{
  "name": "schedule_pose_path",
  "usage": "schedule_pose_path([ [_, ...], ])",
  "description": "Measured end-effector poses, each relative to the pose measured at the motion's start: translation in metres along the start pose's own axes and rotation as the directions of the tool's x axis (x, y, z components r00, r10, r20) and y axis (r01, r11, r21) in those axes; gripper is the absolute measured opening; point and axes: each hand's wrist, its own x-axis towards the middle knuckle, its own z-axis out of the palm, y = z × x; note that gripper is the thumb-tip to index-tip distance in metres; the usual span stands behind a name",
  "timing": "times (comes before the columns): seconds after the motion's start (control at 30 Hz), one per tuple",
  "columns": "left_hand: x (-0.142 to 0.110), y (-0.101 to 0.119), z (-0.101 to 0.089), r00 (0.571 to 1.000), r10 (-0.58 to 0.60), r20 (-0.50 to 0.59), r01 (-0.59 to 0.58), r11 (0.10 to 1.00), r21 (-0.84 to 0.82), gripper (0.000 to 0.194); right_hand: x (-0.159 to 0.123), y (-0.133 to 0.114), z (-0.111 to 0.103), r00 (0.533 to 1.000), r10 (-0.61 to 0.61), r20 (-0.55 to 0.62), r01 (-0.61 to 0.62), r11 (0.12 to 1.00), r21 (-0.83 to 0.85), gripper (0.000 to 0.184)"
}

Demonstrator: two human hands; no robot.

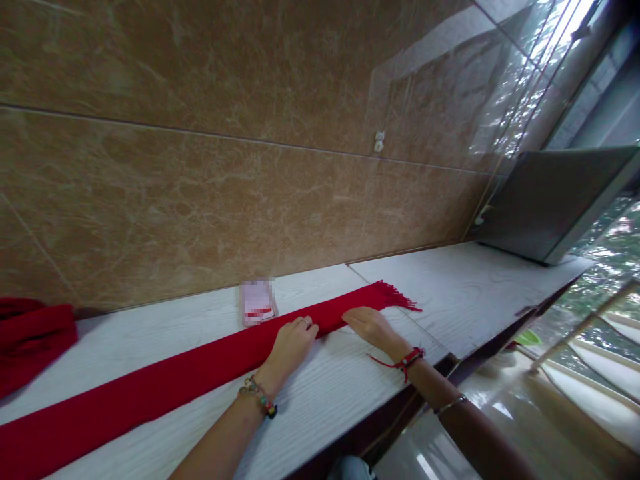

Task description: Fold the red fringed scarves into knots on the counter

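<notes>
1. The left hand [293,343] has its fingers bent on the red scarf [200,370]; the right hand [376,328] lays straighter fingers on its near edge. I cannot tell whether either grips.
2. The scarf lies flat, its long axis along the table's [325,400] long edges, fringe [397,297] toward the right end.
3. A pink flat item [257,301] lies between scarf and wall-side edge, close against the scarf.
4. Bunched red cloth [35,343] sits leftward by that edge; a grey box [555,200] occupies the right end.
</notes>
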Motion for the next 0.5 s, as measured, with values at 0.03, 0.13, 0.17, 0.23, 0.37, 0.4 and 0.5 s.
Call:
schedule_pose_path([
  [0.03, 0.000, 0.000, -0.001, 1.000, 0.010, 0.004, -0.010, 1.000, -0.002, 0.015, 0.000, 0.000, 0.000, 1.000, -0.004, -0.001, 0.004, 1.000, 0.002, 0.028],
  [0.13, -0.001, 0.000, -0.001, 0.999, 0.045, 0.009, -0.045, 0.999, -0.014, 0.015, 0.001, -0.001, 0.004, 1.000, -0.015, -0.006, 0.015, 1.000, 0.009, 0.028],
  [0.17, -0.001, 0.000, 0.000, 0.999, 0.050, 0.012, -0.049, 0.999, -0.020, 0.015, 0.002, -0.001, 0.005, 1.000, -0.019, -0.007, 0.019, 1.000, 0.009, 0.025],
  [0.23, -0.001, 0.001, 0.000, 0.999, 0.051, 0.017, -0.051, 0.998, -0.039, 0.016, 0.005, -0.003, 0.008, 1.000, -0.018, -0.023, 0.019, 1.000, 0.021, 0.018],
  [0.37, -0.002, 0.002, 0.003, 0.999, 0.040, -0.024, -0.042, 0.991, -0.130, 0.017, 0.011, -0.010, 0.007, 0.990, 0.060, -0.124, -0.040, 0.986, 0.160, 0.025],
  [0.4, -0.003, 0.002, 0.004, 0.999, 0.029, -0.034, -0.034, 0.987, -0.160, 0.019, 0.012, -0.013, 0.005, 0.990, 0.075, -0.121, -0.050, 0.978, 0.201, 0.028],
  [0.5, -0.006, 0.000, 0.010, 1.000, 0.006, -0.003, -0.006, 0.975, -0.222, 0.035, 0.015, -0.018, -0.002, 0.998, 0.059, 0.025, -0.063, 0.962, 0.267, 0.038],
])
